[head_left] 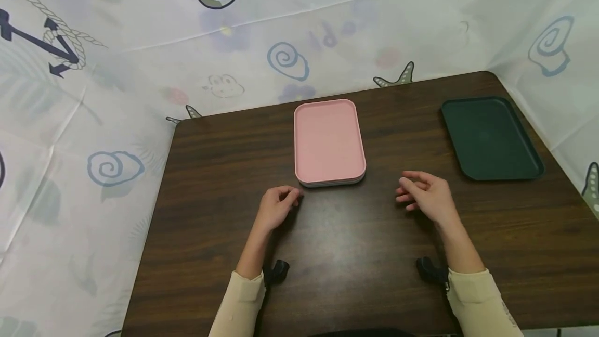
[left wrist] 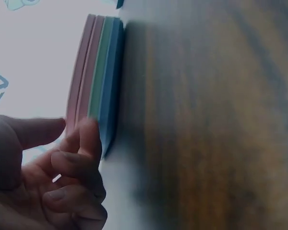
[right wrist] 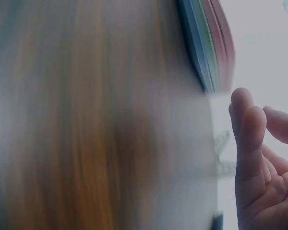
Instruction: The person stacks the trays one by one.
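Note:
A stack of rectangular trays [head_left: 329, 142] lies on the table, a pink one on top. Side-on in the left wrist view, the stack [left wrist: 97, 72] shows pink, green and blue edges. My left hand [head_left: 278, 207] is just off the stack's near left corner, fingers loosely bent; whether a fingertip touches the tray cannot be told. A gap shows between that thumb [left wrist: 43, 132] and index finger, with nothing held. To the right of the stack my right hand [head_left: 428, 195] hovers over the table with relaxed fingers and holds nothing. In its wrist view the stack [right wrist: 212, 45] appears beyond the fingertips.
A single dark green tray [head_left: 491, 138] lies on the right part of the brown wooden table [head_left: 224, 170]. Behind and beside the table hangs a white patterned cloth [head_left: 154, 61]. Black straps with camera mounts [head_left: 430, 271] sit on both wrists.

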`<state>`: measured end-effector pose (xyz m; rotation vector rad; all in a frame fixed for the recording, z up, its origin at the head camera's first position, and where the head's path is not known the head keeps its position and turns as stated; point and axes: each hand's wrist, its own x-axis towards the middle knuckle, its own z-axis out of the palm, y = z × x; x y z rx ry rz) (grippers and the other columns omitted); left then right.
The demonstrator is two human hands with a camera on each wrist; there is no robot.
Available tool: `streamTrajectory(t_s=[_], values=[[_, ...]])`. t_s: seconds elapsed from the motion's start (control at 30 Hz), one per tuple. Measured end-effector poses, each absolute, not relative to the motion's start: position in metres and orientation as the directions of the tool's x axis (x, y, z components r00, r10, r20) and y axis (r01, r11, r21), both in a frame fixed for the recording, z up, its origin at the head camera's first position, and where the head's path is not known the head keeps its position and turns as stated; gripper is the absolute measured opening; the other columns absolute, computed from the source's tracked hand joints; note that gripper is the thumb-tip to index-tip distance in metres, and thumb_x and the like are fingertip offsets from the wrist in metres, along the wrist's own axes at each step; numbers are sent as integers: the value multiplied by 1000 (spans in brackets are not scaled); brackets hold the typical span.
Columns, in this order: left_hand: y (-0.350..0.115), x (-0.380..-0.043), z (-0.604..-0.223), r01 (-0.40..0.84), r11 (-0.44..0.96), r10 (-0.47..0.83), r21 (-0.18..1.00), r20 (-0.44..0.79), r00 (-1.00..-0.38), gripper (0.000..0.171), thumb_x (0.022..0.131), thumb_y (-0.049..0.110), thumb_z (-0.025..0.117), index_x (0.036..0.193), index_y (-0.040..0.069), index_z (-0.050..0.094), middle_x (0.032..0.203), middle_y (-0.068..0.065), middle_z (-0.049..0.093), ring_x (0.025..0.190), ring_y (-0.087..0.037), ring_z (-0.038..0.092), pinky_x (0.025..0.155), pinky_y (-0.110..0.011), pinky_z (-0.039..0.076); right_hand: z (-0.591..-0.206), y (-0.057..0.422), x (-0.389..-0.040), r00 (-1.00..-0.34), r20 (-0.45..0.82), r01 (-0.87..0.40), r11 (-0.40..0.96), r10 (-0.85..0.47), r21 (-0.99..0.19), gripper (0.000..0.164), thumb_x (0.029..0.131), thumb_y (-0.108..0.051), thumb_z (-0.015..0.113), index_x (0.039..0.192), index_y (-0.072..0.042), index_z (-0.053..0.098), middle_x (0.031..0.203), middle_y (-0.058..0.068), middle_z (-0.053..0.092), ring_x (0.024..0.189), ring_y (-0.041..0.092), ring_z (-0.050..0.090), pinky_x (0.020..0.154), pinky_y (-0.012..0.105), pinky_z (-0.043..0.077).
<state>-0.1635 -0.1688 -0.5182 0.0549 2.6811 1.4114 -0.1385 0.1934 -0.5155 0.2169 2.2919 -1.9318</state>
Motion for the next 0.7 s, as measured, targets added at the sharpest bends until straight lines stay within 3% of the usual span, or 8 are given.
streamTrajectory(t_s=[0.13,0.3,0.43,0.53,0.7], values=[[-164,-163,-511,42,604,184,796,-88,-979,22,97,21,60,87,9,75,66,1,63,61,-15,54,60,-30,41,-513,229,-125,-975,-193,208,136,112,-969,52,97,-32,62,134,3,52,87,1,74,75,13,72,59,31,56],[-147,-162,-496,146,588,352,796,-90,-932,26,100,26,57,93,8,75,70,4,65,68,-17,59,65,-32,44,-516,271,-109,-959,-192,191,-25,208,-981,24,94,-28,65,115,-16,62,82,-2,74,70,12,72,54,27,55],[-124,-164,-490,229,551,461,802,-64,-885,27,100,28,57,99,7,74,72,5,65,69,-14,58,64,-30,44,-519,301,-100,-937,-211,182,-126,278,-975,23,94,-26,67,112,-13,62,78,-3,74,66,12,71,51,27,54],[-104,-164,-490,280,532,532,799,-58,-844,26,100,28,57,102,8,73,73,3,66,68,-12,58,62,-27,43,-522,322,-95,-912,-244,211,-132,331,-968,27,93,-27,67,113,-11,59,75,-5,73,64,12,71,51,28,54],[-64,-165,-491,314,529,583,789,-68,-810,24,99,28,57,104,11,73,74,-1,70,66,-7,59,62,-24,43,-527,351,-95,-860,-263,275,-37,437,-961,26,93,-32,65,112,-16,56,70,-13,69,60,7,69,49,25,53]])
